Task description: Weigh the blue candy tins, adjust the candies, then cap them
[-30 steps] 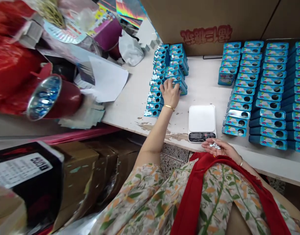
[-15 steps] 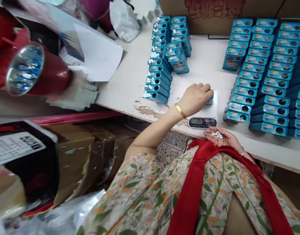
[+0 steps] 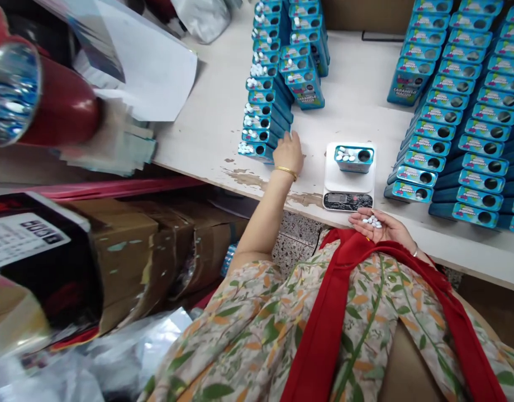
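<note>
My left hand point(image 3: 289, 153) is at the right side of the front tins in the left group, with fingers stretched out and slightly apart; nothing shows in it. Its fingertips are close to the blue candy tins point(image 3: 263, 124), which have small white candies on their tops. I hold my right hand point(image 3: 389, 229) palm up at the table edge, cupping several small white candies point(image 3: 371, 221). Just beyond it, a white kitchen scale point(image 3: 349, 184) bears one upright blue tin point(image 3: 354, 159). White candies lie on that tin's lid, beside its round hole.
Rows of blue tins point(image 3: 439, 131) with round holes stand on the right of the white table point(image 3: 353, 84). At left are a red canister point(image 3: 64, 103) of blue-wrapped items and white paper point(image 3: 156, 67). Cardboard boxes point(image 3: 127, 251) sit below the table.
My left hand has left the tin on the scale and moved left to the front tins. My right hand stays cupped under the candies. The view has shifted slightly.
</note>
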The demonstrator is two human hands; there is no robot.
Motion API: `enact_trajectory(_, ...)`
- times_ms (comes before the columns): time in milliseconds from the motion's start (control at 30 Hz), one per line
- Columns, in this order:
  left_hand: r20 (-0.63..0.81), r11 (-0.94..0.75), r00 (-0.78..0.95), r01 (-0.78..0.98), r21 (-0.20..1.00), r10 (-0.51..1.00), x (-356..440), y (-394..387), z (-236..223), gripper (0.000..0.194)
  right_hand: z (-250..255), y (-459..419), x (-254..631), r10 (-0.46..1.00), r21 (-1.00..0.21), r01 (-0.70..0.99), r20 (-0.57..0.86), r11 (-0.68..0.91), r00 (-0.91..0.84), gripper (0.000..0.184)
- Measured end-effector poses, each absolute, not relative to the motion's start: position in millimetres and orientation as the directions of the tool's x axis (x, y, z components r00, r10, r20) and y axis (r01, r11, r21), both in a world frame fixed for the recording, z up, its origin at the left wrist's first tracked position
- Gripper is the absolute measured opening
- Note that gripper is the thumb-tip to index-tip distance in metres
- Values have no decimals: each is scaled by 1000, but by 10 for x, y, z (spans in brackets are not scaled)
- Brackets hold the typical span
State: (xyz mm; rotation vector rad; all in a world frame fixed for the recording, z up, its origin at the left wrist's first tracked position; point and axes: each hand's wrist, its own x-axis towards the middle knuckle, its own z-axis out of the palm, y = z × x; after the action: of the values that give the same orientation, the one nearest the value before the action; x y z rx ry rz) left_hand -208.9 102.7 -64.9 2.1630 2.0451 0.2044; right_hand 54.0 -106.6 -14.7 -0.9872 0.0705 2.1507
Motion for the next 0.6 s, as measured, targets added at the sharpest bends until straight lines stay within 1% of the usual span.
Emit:
enact_trajectory(67, -49, -15, 23, 985, 173, 999, -2146, 1032, -885, 37, -127, -1059, 538, 611, -245, -658, -677, -712, -410, 28)
enact_trajectory(133, -35, -10, 16, 985, 173, 999, -2178, 1032, -1027, 31, -111, -1056, 538, 610, -245, -659, -681, -712, -406, 27)
enact_trajectory(233, 34, -45, 38, 965, 260, 999, -2241, 1040, -1107, 26, -103, -1056, 540, 610, -250, -654, -681, -714, -405, 27)
enact_trajectory(333, 50, -86, 73, 927, 364, 996, -2316, 1023, -1102, 30, -111, -1057, 539, 615, -259, -647, -673, -717, -412, 28)
enact_trajectory(467, 50, -117, 105, 901, 417, 993, -2358, 936, -1017, 27, -126, -1061, 538, 615, -253, -650, -668, -717, -419, 26)
enact_trajectory(600, 147, -182, 125, 852, 491, 981, -2247, 773, -753, 23, -133, -1064, 539, 623, -252, -659, -661, -709, -418, 27)
